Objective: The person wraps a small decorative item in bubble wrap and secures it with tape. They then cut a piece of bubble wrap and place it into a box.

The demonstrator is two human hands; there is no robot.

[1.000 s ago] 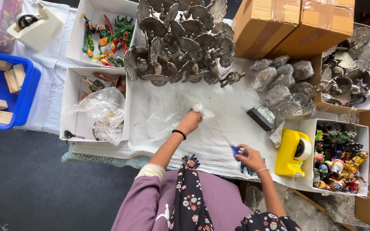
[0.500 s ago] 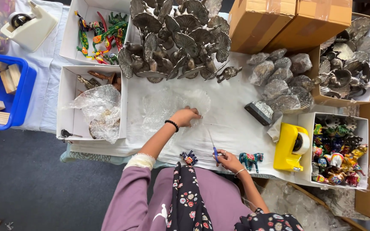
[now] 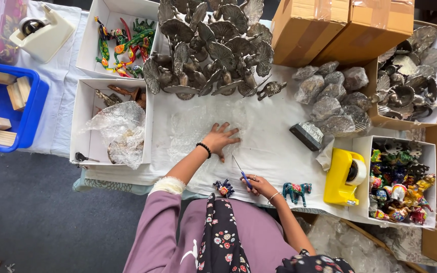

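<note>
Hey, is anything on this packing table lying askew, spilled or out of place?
Nothing is spilled or broken. Two small painted animal figures stand loose at the near table edge, outside the box of painted figures. The left hand presses flat on bubble wrap; the right hand holds scissors.

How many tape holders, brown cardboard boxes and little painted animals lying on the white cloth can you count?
Tape dispensers: 2, the white tape dispenser and the yellow tape dispenser
Brown cardboard boxes: 2, the left box and the right box
Painted animals on the cloth: 2, the dark blue figure and the teal horse figure
Total: 6
</note>
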